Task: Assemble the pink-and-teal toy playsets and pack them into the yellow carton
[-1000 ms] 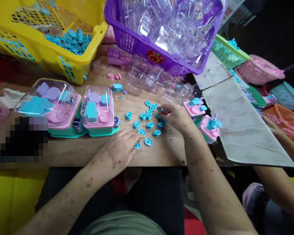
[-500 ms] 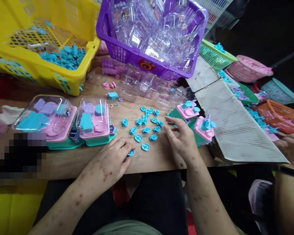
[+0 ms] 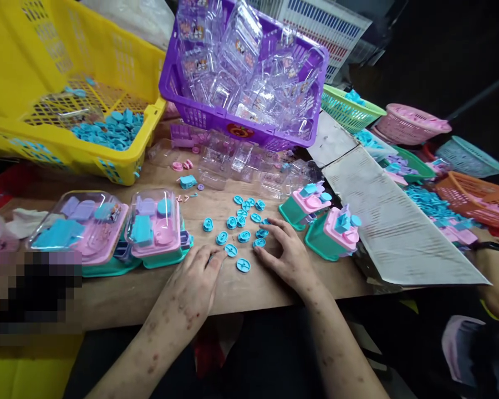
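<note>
Small round light-blue plastic pieces (image 3: pixel 244 236) are scattered on the wooden table between my hands. My left hand (image 3: pixel 197 274) rests palm down at their near left, fingers loosely bent and slightly apart. Its index fingertip is beside a blue disc (image 3: pixel 230 250) with a cross pattern; the space beneath the palm is hidden. On the other side, my right hand (image 3: pixel 286 252) has thumb and fingers spread, touching or almost touching blue pieces (image 3: pixel 259 243) at the group's right edge. Two pink-and-teal toy boxes (image 3: pixel 303 206) without covers stand just beyond it.
Two toy boxes (image 3: pixel 153 230) with clear lids stand at left. Behind are a yellow crate (image 3: pixel 149 138) of blue parts, a purple basket (image 3: pixel 191 116) of clear covers and loose covers (image 3: pixel 233 158). Cardboard (image 3: pixel 374 216) and colored baskets (image 3: pixel 478 194) lie right, near another person's arm (image 3: pixel 493 277).
The view has shifted, so the table sits lower. My right hand has moved left onto the blue pieces' edge. The blue piece at my left fingertips is now out of sight.
</note>
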A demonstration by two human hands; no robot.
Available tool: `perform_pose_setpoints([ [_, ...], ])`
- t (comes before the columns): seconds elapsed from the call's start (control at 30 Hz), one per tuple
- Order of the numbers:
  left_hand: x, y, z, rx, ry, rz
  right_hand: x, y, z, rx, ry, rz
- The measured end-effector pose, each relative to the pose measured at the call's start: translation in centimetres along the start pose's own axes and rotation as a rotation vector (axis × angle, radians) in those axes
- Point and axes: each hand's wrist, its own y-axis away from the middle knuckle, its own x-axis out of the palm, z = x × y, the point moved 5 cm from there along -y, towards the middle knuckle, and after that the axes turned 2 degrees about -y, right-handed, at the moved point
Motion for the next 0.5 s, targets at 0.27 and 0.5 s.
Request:
perform_pose_setpoints([
  [0.27,-0.7,-1.2,-1.4,-0.077,0.070,-0.018,-0.4,-0.4,0.2,-0.067,-0.072,-0.021],
  [0.5,0.5,-4.7,-1.8,-0.121,0.064,0.063,-0.4,0.2,0.4,-0.066,-0.070,-0.100],
])
